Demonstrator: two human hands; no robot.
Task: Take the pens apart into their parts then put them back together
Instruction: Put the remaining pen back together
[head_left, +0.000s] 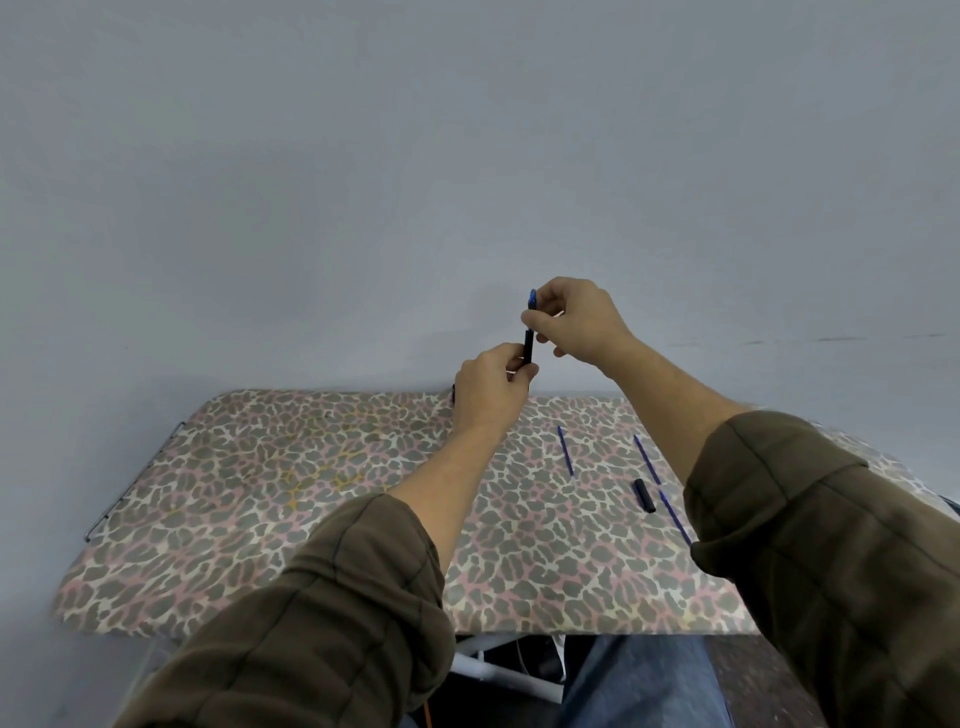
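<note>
Over the far edge of the table (260, 493) the pen (528, 344) is gripped below by the left hand (485, 396) and pinched above by the right hand (577, 322), so freed parts could be lost.

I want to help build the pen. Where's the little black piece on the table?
In the head view, the black pen piece lies on the leopard-print table, on the right, just left of a thin blue refill.
</note>
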